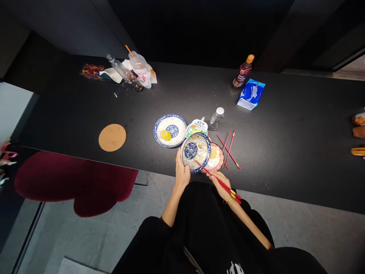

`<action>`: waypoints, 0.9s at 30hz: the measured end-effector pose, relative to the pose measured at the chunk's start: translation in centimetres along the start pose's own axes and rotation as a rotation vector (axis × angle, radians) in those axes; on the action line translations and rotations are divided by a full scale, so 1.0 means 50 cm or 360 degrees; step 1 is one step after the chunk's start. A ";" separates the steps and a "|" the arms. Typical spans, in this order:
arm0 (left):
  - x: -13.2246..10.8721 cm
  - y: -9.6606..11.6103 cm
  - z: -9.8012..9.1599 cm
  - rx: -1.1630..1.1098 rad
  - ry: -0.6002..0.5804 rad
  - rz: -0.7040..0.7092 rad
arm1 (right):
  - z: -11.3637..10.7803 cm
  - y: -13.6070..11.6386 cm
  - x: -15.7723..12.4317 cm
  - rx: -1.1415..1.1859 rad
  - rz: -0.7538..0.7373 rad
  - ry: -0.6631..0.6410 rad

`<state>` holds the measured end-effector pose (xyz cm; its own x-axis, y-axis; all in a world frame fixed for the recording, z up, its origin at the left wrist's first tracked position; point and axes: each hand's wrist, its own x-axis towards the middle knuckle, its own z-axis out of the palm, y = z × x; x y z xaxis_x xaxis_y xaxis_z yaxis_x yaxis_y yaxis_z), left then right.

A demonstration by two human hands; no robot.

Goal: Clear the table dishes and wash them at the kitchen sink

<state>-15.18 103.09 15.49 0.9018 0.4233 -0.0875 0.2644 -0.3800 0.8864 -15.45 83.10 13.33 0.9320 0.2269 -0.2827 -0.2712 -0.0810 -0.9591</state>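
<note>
My left hand point(182, 169) grips the near-left rim of a blue-and-white patterned plate point(203, 156), which has brown food bits on it. In my right hand point(219, 182) is a pair of red chopsticks point(226, 188) with gold bands, tips over that plate. Partly hidden beneath it on the right is a pink-rimmed plate point(219, 164) with yellowish food. To the left lies another blue-and-white plate point(181, 129) with a yellow food piece point(165, 135). A white and green printed pouch point(197, 125) shows just behind the held plate.
Several loose red chopsticks point(232, 146) lie crossed on the black table point(142, 110). A white-capped bottle point(216, 118), a sauce bottle point(243, 71) and a blue packet point(251, 94) stand behind. At left are a round cork mat point(112, 137), a clear bottle point(125, 74) and a cup point(138, 61).
</note>
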 end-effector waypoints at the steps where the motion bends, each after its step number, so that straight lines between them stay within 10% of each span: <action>1: 0.001 0.002 -0.001 0.0015 -0.0003 -0.0013 | 0.002 0.003 0.003 -0.0072 -0.0041 0.0138; 4: 0.001 0.008 -0.004 0.0046 -0.0013 -0.0068 | 0.005 0.012 0.012 -0.0147 -0.0091 0.0323; 8: -0.003 0.019 -0.007 0.0076 -0.0013 -0.0112 | 0.011 0.013 0.012 -0.0097 -0.0116 -0.0013; 13: -0.010 0.033 -0.010 0.0162 -0.0037 -0.0144 | 0.019 0.016 0.008 -0.0240 -0.0146 0.0360; 17: -0.011 0.036 -0.010 0.0139 -0.0009 -0.0122 | 0.033 0.021 -0.005 -0.0114 -0.0188 0.0080; 22: -0.007 0.041 -0.014 0.0202 -0.0003 -0.0165 | 0.019 0.026 -0.015 -0.0267 -0.0208 0.0389; 27: -0.004 0.050 -0.015 0.0347 0.0000 -0.0182 | 0.005 0.023 -0.024 -0.0327 -0.0438 -0.0048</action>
<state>-14.97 102.66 18.07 0.8617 0.4738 -0.1817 0.4324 -0.4980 0.7517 -16.93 82.99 12.56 0.9551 0.2957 -0.0173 0.0462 -0.2062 -0.9774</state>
